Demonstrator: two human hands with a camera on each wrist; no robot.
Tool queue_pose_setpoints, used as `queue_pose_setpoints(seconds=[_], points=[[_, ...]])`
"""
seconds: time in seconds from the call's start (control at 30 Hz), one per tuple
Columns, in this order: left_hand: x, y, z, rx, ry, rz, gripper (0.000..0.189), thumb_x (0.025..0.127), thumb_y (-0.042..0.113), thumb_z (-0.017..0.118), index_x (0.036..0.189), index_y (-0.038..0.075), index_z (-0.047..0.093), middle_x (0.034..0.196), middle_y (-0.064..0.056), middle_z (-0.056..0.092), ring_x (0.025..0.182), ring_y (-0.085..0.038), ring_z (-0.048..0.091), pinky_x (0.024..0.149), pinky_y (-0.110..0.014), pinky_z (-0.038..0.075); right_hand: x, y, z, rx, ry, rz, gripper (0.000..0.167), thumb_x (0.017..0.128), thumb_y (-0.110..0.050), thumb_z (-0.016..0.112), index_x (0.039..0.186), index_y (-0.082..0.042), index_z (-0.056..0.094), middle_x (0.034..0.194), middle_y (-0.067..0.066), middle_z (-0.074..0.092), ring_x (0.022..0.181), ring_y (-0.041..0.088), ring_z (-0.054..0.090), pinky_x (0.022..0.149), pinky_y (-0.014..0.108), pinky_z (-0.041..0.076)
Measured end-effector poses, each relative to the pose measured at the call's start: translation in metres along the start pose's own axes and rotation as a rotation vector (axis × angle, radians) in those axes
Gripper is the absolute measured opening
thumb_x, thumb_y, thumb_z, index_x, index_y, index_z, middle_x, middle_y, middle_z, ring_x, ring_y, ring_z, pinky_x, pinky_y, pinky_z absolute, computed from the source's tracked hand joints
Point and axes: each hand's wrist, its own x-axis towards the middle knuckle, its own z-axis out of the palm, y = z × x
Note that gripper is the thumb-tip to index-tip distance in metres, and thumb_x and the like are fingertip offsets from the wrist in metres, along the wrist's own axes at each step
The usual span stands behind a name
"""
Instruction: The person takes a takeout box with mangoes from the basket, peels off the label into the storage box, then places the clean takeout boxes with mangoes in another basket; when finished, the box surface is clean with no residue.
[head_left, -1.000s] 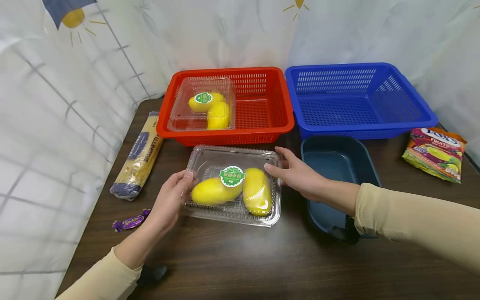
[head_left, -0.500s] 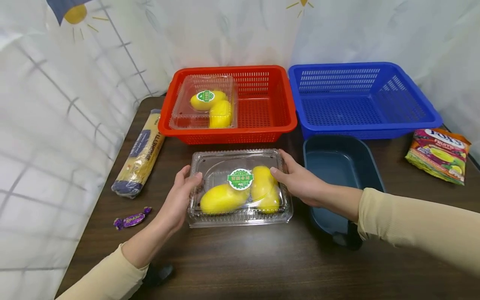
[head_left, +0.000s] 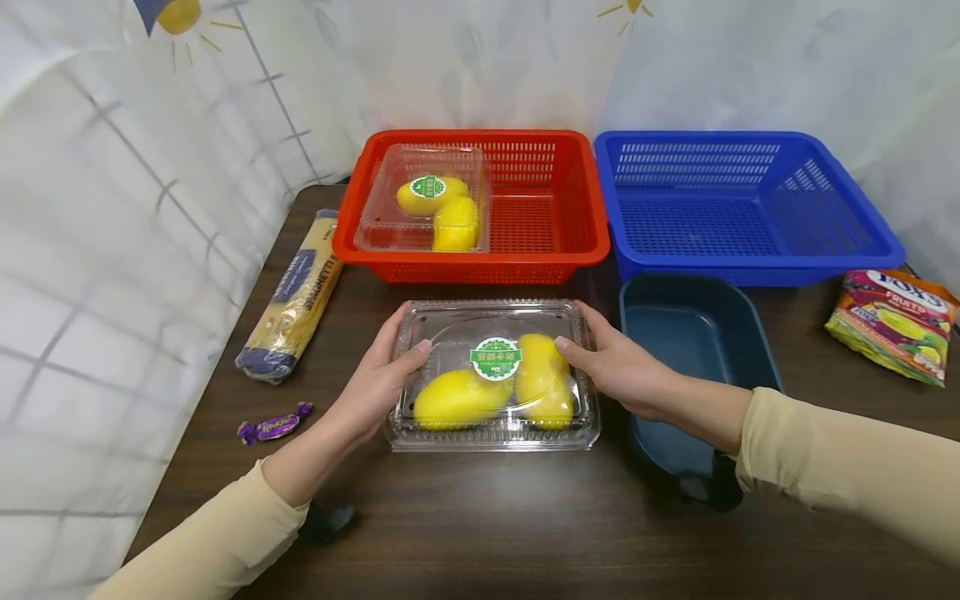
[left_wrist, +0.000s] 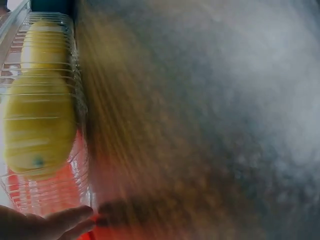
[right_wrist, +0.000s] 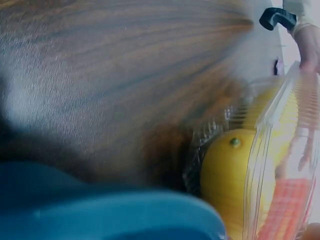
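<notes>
On bench [head_left: 525, 517], front of red basket [head_left: 592, 242]: clear clamshell box [head_left: 495, 433] with two yellow mangoes [head_left: 457, 398], green sticker on lid. Left hand [head_left: 375, 387] grips box's left edge, thumb on lid; right hand [head_left: 618, 367] grips right edge. Dark blue tray [head_left: 697, 333] just right of box. Second mango box [head_left: 420, 208] sits inside red basket. Spaghetti pack [head_left: 296, 300] lies left.

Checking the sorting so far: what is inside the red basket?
The red basket holds one clear box with two yellow fruits under a green sticker. The basket floor beneath that box is covered.
</notes>
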Motion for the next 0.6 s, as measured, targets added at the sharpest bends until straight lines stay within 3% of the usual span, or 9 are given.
queue_pose_setpoints(seconds=[0.3,0.4,0.5,0.6], points=[[0.001,0.001,0.000,0.007,0.013,-0.009,0.074,0.109,0.021,0.048,0.166,0.018,0.002,0.174,-0.007,0.000,0.160,-0.033,0.012,0.122,-0.063,0.026,-0.011,-0.015,-0.015,-0.229,0.072,-0.110,0.081,0.105,-0.033,0.057,0.165,-0.011,0.009,0.169,0.026,0.017,0.152,0.050,0.026,0.114,0.066,0.036],[0.001,0.002,-0.001,0.014,0.012,-0.008,0.074,0.108,0.020,0.048,0.166,0.017,0.001,0.174,-0.007,-0.001,0.160,-0.034,0.012,0.121,-0.063,0.027,-0.012,-0.022,-0.019,-0.383,0.109,-0.224,0.072,0.102,-0.029,0.062,0.161,-0.006,0.027,0.166,0.023,0.028,0.149,0.047,0.034,0.114,0.063,0.039],[0.002,0.002,-0.001,0.027,0.016,-0.010,0.075,0.108,0.021,0.049,0.166,0.018,0.002,0.174,-0.006,-0.001,0.160,-0.034,0.011,0.121,-0.063,0.028,-0.010,-0.031,-0.022,-0.570,0.141,-0.391,0.056,0.100,-0.022,0.066,0.150,-0.005,0.049,0.155,0.019,0.048,0.142,0.040,0.047,0.112,0.059,0.045],[0.003,0.002,-0.002,0.046,0.018,-0.008,0.075,0.108,0.022,0.049,0.166,0.018,0.002,0.174,-0.005,0.000,0.160,-0.033,0.011,0.120,-0.061,0.030,-0.002,-0.040,-0.022,-0.710,0.087,-0.561,0.042,0.096,-0.015,0.071,0.136,-0.006,0.064,0.139,0.014,0.064,0.127,0.032,0.061,0.104,0.052,0.054]])
